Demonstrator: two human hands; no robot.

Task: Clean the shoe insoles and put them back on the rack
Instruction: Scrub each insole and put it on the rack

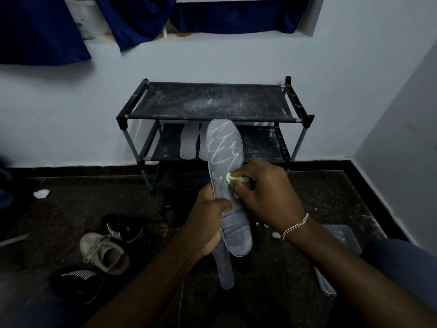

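We see a long grey fabric insole (224,150) held upright in front of a black metal-framed shoe rack (212,100) with dusty fabric shelves. White scribbled streaks cross the insole's upper half. The left hand (205,223) grips it at mid-length, thumb curled over the front face; what seems a second grey insole (225,271) hangs behind it in the same grip. The right hand (267,192), a silver chain bracelet (295,227) on its wrist, pinches a small pale green tool (234,180) whose tip touches the insole's face. Two white insoles (189,143) lie on the rack's middle shelf. A beige laced sneaker (104,252) sits on the dark floor at left, between two black striped shoes (120,227)
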